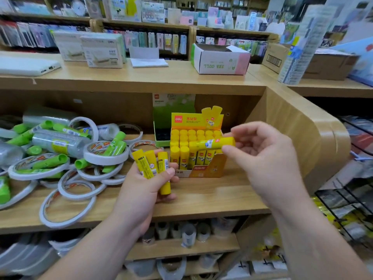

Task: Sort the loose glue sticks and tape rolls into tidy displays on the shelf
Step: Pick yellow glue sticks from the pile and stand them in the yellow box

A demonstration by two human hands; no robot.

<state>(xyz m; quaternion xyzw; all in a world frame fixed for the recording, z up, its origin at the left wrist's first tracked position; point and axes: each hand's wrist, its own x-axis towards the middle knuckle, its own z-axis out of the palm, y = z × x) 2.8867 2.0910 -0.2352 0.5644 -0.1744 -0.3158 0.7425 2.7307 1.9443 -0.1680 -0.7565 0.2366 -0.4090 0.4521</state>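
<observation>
At the left of the frame the loose tape rolls (66, 188) lie heaped on the wooden shelf (201, 201). They are thin white rings, light and likely to flex if I lift one by its edge, so hooking a finger through the hole looks safer. Green glue sticks (50, 161) are scattered over them, smooth plastic cylinders that I expect would roll at a nudge. Lower centre, my left hand (141, 190) grips three yellow glue sticks (150, 164) in a bunch, fingers (172, 197) curled round the barrels. They look light, rigid and glossy, so I judge a firm wrap round the middle keeps them from sliding. Just right of them stands the yellow card display box (207, 168), nearly full of upright sticks, their round caps in rows. Over its front right part my right hand (268, 158) pinches one yellow stick (214, 143) lying level, thumb and fingertips closed on its right end. Held by the end, it should tip upright easily into a gap.
</observation>
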